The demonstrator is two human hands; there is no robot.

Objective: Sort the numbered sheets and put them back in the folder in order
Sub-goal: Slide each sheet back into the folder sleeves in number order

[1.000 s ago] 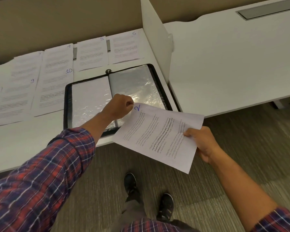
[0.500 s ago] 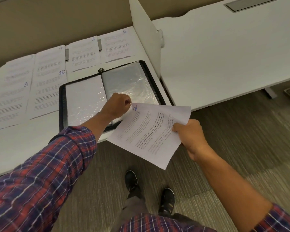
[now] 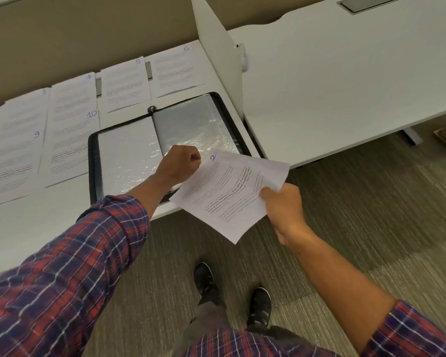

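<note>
The sheet marked 2 hangs in the air off the table's near edge, its numbered corner reaching over the near right corner of the open folder. The right hand grips it at the opposite edge, fingers curled round the paper. Since a second ago the sheet has come in closer to the folder and now bows upward, its far corner curling. The left hand stays on the clear sleeve on the folder's right side. Its fingers are bunched tight at the sleeve's near edge, just beside the "2"; they seem to pinch that edge to open it, though the contact itself is hidden. So the sheet is probably about to be fed in, and it is not yet inside. The other numbered sheets lie in rows along the table's far and left edges, with 4, 5, 6, 9 and 10 legible, so most of the filing is not yet done
</note>
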